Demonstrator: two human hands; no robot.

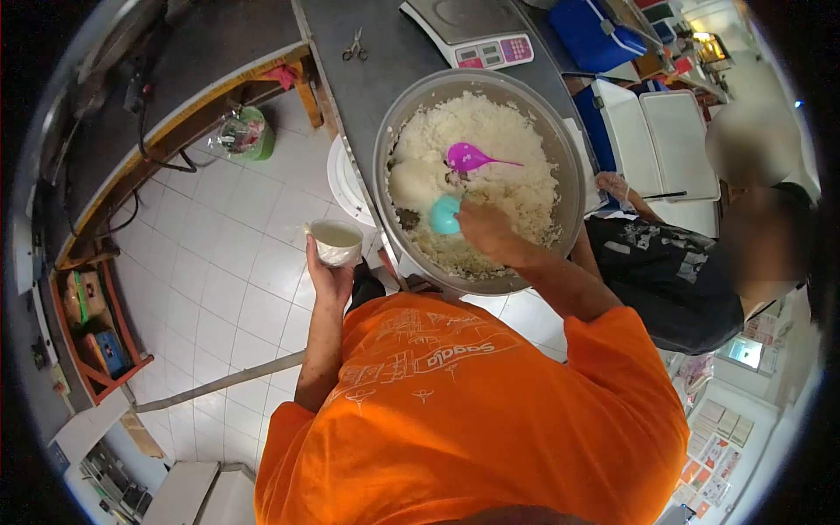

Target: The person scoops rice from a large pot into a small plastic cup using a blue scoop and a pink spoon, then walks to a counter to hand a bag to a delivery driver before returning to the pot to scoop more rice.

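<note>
My left hand [327,282] has its fingers closed around a white cup [338,242] with a patterned side, held over the floor left of the pot. Inside a wide metal pot [385,166] lies a mass of white rice [481,114]. My right hand [484,229] reaches into the pot, gripping a turquoise scoop [444,214] whose bowl rests at the rice; its handle is hidden by the fingers. A purple spoon [468,157] with a thin handle lies on the rice just above, apart from my hand.
Beyond the pot, a digital scale [490,52] and scissors [355,45] lie on the dark counter [367,96]. At right stand another person in black [647,280] with a gloved hand [615,185] and an open white cooler [626,131]. A green bin [254,136] is on the tiled floor.
</note>
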